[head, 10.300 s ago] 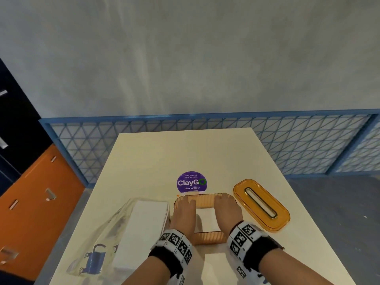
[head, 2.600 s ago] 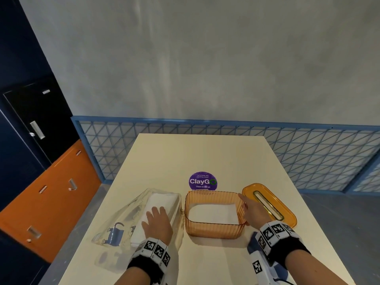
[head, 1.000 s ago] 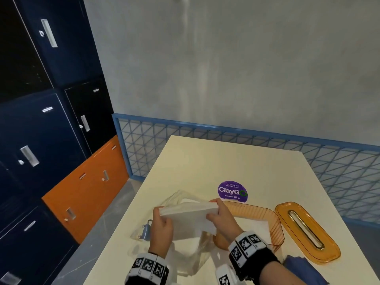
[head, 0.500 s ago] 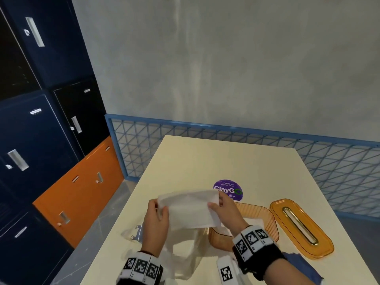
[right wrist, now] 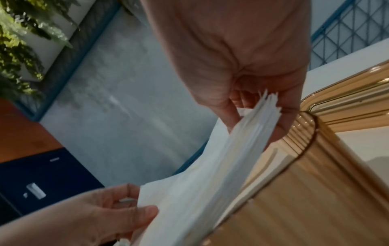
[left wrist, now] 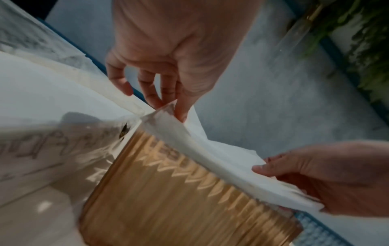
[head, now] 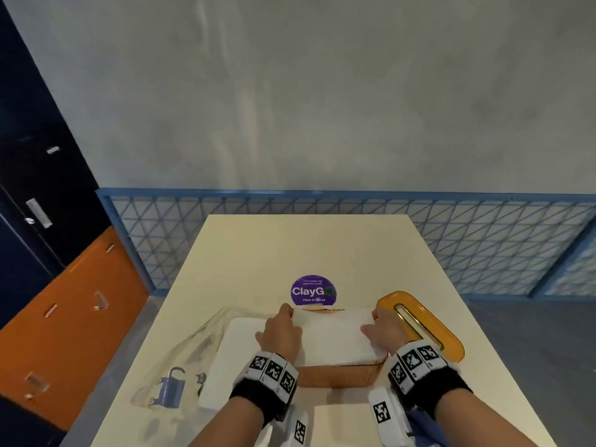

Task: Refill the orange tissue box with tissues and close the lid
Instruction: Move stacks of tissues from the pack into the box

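The ribbed orange tissue box (head: 338, 377) stands open on the table near its front edge. A flat stack of white tissues (head: 333, 337) lies across the box's open top, partly lowered in. My left hand (head: 285, 319) pinches the stack's left end and my right hand (head: 375, 322) pinches its right end. In the left wrist view the left fingertips (left wrist: 180, 113) nip the stack's corner (left wrist: 210, 158) above the box wall (left wrist: 179, 199). In the right wrist view the right hand (right wrist: 258, 114) clamps the layered edge of the stack (right wrist: 200, 191). The orange lid (head: 422, 324) lies to the box's right.
A clear plastic pack (head: 200, 356) with more white tissues lies left of the box. A purple round ClayGo sticker (head: 312, 290) sits just behind it. The cream table (head: 306, 246) stretches back to a blue mesh railing (head: 483, 240). Dark and orange lockers (head: 64, 301) stand at the left.
Both hands have carried the tissue stack from above the plastic pack rightward and down onto the open orange box. The head view has swung right.
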Motion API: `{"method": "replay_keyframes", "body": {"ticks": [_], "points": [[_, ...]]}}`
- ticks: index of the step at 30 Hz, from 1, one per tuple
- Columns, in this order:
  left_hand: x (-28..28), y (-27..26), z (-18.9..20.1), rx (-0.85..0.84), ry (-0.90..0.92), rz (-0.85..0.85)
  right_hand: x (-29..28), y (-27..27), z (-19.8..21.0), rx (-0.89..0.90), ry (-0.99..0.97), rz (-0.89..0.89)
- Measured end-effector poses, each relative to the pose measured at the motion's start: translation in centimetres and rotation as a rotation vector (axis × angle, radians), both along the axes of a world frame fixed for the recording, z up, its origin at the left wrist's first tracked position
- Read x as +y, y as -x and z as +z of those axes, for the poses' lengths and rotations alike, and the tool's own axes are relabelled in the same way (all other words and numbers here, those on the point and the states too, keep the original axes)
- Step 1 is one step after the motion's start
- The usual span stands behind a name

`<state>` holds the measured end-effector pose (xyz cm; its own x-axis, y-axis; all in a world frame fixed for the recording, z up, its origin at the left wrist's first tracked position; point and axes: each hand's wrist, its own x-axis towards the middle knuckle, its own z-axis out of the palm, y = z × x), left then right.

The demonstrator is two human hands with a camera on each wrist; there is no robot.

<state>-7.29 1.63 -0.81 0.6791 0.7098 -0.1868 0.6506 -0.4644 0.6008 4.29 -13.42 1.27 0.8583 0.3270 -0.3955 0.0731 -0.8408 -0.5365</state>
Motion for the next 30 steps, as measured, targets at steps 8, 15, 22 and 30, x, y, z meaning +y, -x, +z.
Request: {"method": "replay_keyframes", "body": {"ticks": [8,15,22,30], "points": [[-0.4,-1.0,-1.6,0.259,-0.34,-0.183,1.4,0.4,-2.5,-0.142,0.197,0.108],[-1.3,-1.5,-1.0,0.243,-0.52,-0.43,1.4,1.7,-2.0,-0.445,0.252,0.359],[-1.8,-3.2,-1.8,0.526,-0.193,-0.533,2.2,1.4,-1.9,-0.211,0.489,0.711],[-1.4,-3.3,-2.1,0.621,-0.158,-0.579,2.7,1.2,-2.0,-0.158,0.578,0.752]]}}
